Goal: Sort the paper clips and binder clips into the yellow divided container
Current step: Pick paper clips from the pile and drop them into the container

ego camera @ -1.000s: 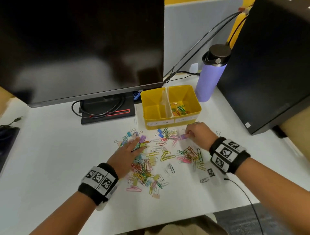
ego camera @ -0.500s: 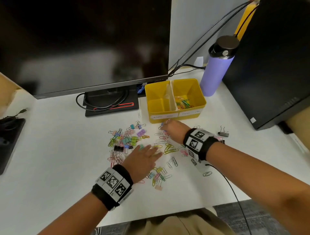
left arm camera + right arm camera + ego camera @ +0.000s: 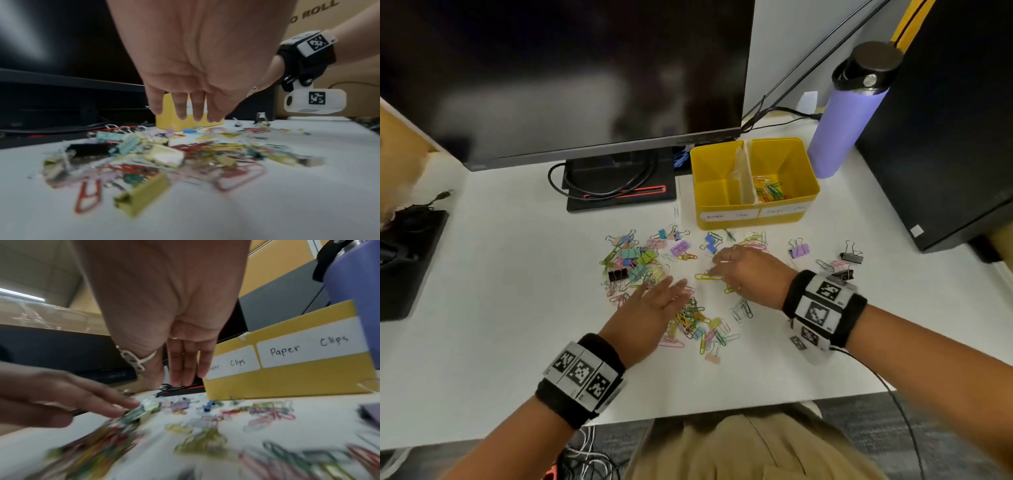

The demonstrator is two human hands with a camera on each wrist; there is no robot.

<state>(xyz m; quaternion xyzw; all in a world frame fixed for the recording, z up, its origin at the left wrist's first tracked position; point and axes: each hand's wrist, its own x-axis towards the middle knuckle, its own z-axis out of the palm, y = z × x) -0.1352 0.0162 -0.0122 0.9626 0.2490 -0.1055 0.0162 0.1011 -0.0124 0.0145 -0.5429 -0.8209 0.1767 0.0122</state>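
The yellow divided container [image 3: 753, 216] stands behind the heap. Its right half, labelled Paper Clips, holds several paper clips [image 3: 768, 192]; its left half, labelled Binder Clips, looks empty. Coloured binder clips [image 3: 633, 260] cluster at the left of the heap. Paper clips [image 3: 698, 325] spread across the middle and front. My left hand [image 3: 664, 291] lies flat over the heap's middle, fingers straight. My right hand [image 3: 722, 270] reaches in from the right, fingers extended beside a yellow paper clip [image 3: 707, 275] and holding nothing I can see. Both wrist views are blurred: left hand [image 3: 185, 112], right hand [image 3: 185, 374].
A lilac binder clip [image 3: 799, 250] and black binder clips [image 3: 852, 256] lie apart at the right. A purple bottle [image 3: 849, 113] stands right of the container. Behind are a monitor [image 3: 551, 68] and its base [image 3: 619, 185]. A black computer case [image 3: 945, 120] stands at the right.
My right hand has moved left from the heap's right side into its middle. My left hand has slid off the binder clips toward the centre, leaving them uncovered.
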